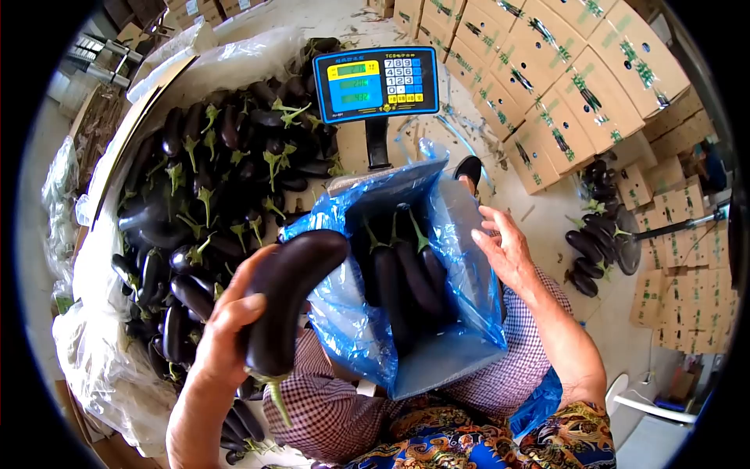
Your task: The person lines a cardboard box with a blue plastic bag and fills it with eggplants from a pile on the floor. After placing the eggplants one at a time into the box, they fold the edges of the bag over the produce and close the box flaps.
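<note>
My left hand (225, 324) grips a long dark purple eggplant (291, 293) with its green stem pointing down, held just left of a box lined with a blue plastic bag (355, 328). Several eggplants (406, 273) stand stem-up inside the bag. My right hand (508, 250) rests open on the right edge of the blue bag, fingers spread.
A large pile of eggplants (211, 187) on white sheeting lies to the left. A blue digital scale display (376, 82) stands behind the box. Stacked cardboard cartons (562, 86) fill the upper right, with a small eggplant heap (594, 242) on the floor.
</note>
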{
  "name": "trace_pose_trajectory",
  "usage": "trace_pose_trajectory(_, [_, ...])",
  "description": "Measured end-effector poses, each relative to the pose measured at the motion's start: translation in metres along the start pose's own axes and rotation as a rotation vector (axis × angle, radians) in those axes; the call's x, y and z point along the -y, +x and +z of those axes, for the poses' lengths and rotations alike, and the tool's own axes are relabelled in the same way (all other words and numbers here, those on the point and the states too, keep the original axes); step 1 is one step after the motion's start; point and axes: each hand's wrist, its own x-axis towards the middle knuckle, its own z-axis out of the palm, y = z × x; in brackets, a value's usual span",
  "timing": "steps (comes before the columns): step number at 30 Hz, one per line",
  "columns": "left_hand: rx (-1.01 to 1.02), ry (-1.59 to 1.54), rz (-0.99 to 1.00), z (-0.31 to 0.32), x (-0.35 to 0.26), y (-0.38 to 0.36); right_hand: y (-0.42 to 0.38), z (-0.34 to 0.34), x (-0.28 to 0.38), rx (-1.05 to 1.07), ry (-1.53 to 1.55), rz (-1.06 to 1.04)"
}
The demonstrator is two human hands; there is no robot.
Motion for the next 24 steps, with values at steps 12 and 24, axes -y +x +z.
trace_pose_trajectory(12, [0.092,-0.011,-0.129,0.045,0.074,0.081,-0.003,0.003,-0.002,-0.03,-0.186,-0.237])
trace_pose_trajectory(24, [-0.022,0.05,-0.068,0.082,0.118,0.125,0.021,-0.036,-0.009,-0.178,0.501,0.249])
